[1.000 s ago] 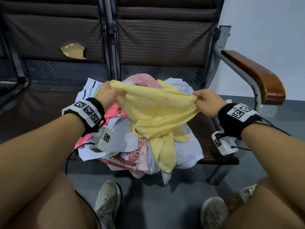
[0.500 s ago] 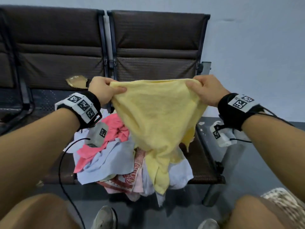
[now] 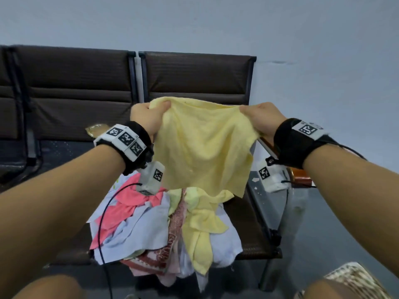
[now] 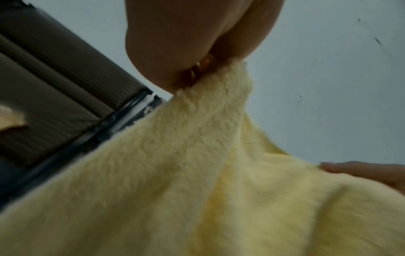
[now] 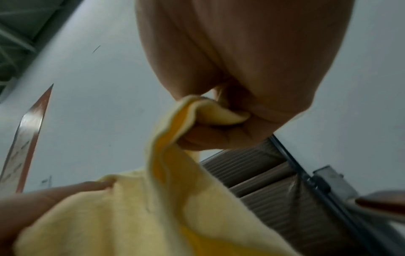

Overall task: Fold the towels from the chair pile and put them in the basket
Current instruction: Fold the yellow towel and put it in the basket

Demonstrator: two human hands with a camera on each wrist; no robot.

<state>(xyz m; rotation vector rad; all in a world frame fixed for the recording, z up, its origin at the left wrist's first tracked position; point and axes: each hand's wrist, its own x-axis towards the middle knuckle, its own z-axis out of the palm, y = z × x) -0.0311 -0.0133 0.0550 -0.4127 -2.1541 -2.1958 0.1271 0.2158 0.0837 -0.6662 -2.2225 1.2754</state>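
Observation:
A pale yellow towel [image 3: 203, 145] hangs spread in the air above the chair. My left hand [image 3: 149, 117] grips its upper left corner and my right hand [image 3: 259, 117] pinches its upper right corner. The left wrist view shows the yellow towel [image 4: 197, 173] bunched under my left hand [image 4: 192, 52]. In the right wrist view a folded edge of the yellow towel [image 5: 175, 173] sits between the thumb and fingers of my right hand [image 5: 236, 107]. Below lies the pile of towels [image 3: 164, 229] on the brown chair seat [image 3: 252, 229], pink, lilac, patterned and another yellow one. No basket shows.
A row of brown padded chairs [image 3: 194, 76] stands against a grey wall [image 3: 323, 50]. A wooden armrest [image 3: 300, 180] sits at the right of the pile chair. My knees fill the bottom corners, and a black cable [image 3: 101, 229] hangs from my left wrist.
Both hands have lifted the yellow towel up off the pile and pulled it flatter; its lower edge now hangs free above the pile. The head view has tilted upward.

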